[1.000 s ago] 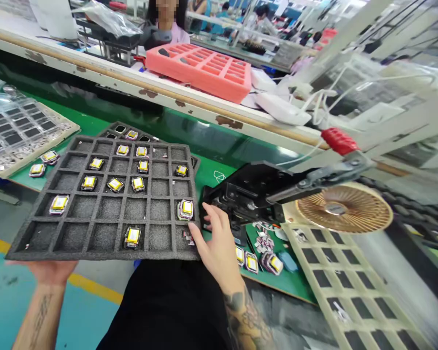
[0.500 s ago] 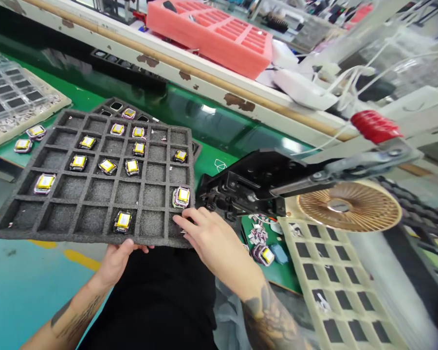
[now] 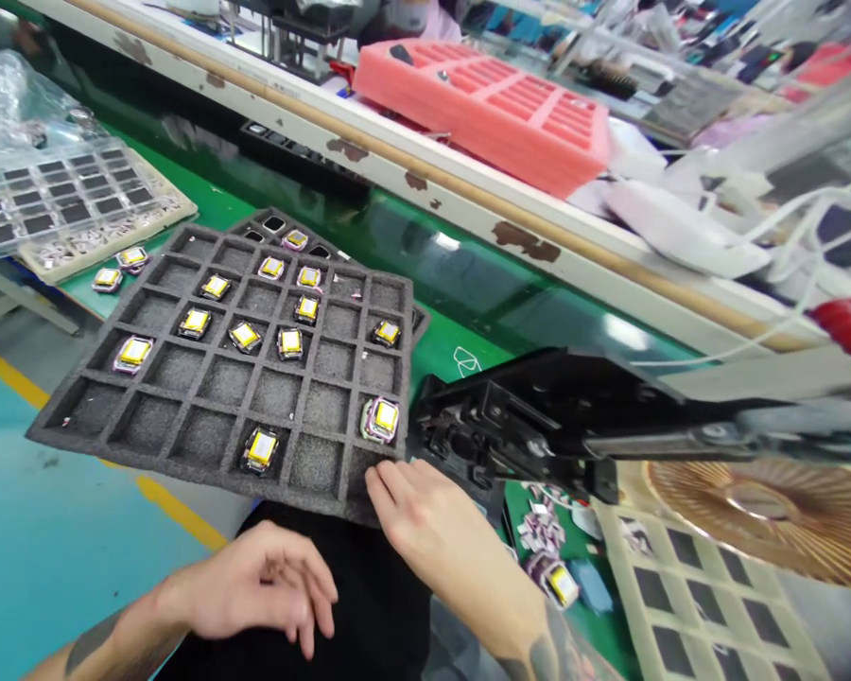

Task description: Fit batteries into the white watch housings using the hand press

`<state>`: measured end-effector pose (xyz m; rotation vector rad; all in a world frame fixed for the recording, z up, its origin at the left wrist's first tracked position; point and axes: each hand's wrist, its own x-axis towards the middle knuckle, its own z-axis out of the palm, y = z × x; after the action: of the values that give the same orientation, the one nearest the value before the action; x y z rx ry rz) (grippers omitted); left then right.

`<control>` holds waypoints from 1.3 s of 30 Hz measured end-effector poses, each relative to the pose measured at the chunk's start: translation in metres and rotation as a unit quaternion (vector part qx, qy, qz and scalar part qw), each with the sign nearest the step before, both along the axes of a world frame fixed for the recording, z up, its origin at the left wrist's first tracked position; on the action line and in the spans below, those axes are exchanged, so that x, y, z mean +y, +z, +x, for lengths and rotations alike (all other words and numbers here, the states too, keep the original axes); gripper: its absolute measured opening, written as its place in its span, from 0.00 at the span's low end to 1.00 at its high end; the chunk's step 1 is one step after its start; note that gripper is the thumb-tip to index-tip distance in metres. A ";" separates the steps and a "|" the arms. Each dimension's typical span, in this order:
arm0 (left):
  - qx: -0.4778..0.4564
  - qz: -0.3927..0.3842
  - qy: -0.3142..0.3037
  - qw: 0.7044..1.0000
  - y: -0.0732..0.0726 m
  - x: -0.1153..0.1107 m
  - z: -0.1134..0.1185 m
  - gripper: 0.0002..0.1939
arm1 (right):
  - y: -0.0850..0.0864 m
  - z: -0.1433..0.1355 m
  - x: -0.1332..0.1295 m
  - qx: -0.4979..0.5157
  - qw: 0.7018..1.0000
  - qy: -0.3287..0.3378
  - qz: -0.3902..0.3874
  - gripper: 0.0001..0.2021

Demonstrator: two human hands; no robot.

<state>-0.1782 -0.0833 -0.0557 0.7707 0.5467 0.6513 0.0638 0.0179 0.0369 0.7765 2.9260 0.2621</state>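
Loosely half-curled, the left hand [image 3: 262, 588] holds nothing, just short of the grey foam tray [image 3: 229, 380] beyond it. The right hand [image 3: 436, 520] bends its fingers over the tray's near right corner; what they pinch, if anything, cannot be told, and a black fixture [image 3: 574, 383] stands just to their right.
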 end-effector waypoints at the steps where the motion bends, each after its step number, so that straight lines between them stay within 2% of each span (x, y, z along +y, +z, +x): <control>1: -0.021 0.008 -0.011 1.000 0.011 0.001 0.001 0.28 | -0.002 0.001 0.001 0.005 1.000 0.009 0.005 0.08; 3: -0.065 0.013 0.027 0.997 0.033 0.008 0.005 0.26 | -0.005 0.004 0.005 0.024 0.999 0.021 0.007 0.08; 5: -0.083 0.002 0.114 0.990 0.051 0.020 0.011 0.21 | -0.008 0.011 0.009 0.063 0.998 0.022 -0.009 0.08; 7: -0.057 -0.015 0.224 0.973 0.064 0.036 0.018 0.16 | -0.006 0.017 0.013 0.142 0.989 0.004 -0.043 0.07; 9: -0.026 -0.036 0.307 0.951 0.071 0.052 0.027 0.13 | 0.002 0.019 0.015 0.254 0.964 -0.026 -0.078 0.08; 10: -0.025 -0.052 0.323 0.944 0.073 0.060 0.032 0.13 | 0.007 0.017 0.016 0.307 0.946 -0.035 -0.093 0.10; 12: -0.053 -0.097 0.307 0.945 0.071 0.073 0.040 0.16 | 0.018 0.005 0.020 0.366 0.923 -0.023 -0.115 0.13; 15: -0.106 -0.177 0.300 0.931 0.061 0.089 0.049 0.16 | 0.026 -0.022 0.032 0.325 0.940 0.016 -0.098 0.13; 18: -0.138 -0.243 0.370 0.886 0.049 0.101 0.049 0.09 | 0.023 -0.044 0.044 0.304 0.950 0.021 -0.067 0.12; 21: -0.150 -0.246 0.426 0.858 0.048 0.108 0.043 0.05 | 0.019 -0.053 0.056 0.351 0.933 0.020 -0.081 0.07; 24: -0.142 -0.220 0.416 0.871 0.060 0.112 0.034 0.10 | 0.024 -0.061 0.080 0.392 0.912 0.012 -0.122 0.10; 25: -0.133 -0.214 0.402 0.881 0.065 0.113 0.032 0.13 | 0.028 -0.066 0.094 0.388 0.913 -0.011 -0.123 0.12; 27: -0.110 -0.202 0.374 0.898 0.074 0.114 0.027 0.18 | 0.036 -0.078 0.130 0.319 0.937 -0.106 -0.088 0.16; 29: -0.093 -0.189 0.353 0.912 0.081 0.113 0.022 0.16 | 0.043 -0.095 0.172 0.150 0.963 -0.220 -0.052 0.19; 30: -0.090 -0.181 0.345 0.916 0.083 0.112 0.020 0.15 | 0.045 -0.103 0.191 0.062 0.962 -0.261 -0.054 0.20; 32: -0.083 -0.169 0.340 0.921 0.083 0.109 0.016 0.10 | 0.047 -0.116 0.222 -0.011 0.953 -0.294 -0.068 0.18; 34: -0.070 -0.161 0.348 0.921 0.080 0.105 0.012 0.07 | 0.046 -0.123 0.240 -0.039 0.951 -0.296 -0.085 0.16; 39: -0.077 -0.165 0.347 0.920 0.066 0.102 0.005 0.07 | 0.039 -0.128 0.251 -0.093 0.949 -0.284 -0.099 0.17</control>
<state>-0.1733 0.0190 0.0107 0.1828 0.7678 1.2273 -0.0641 0.2685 0.0761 1.4137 2.3751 -0.0129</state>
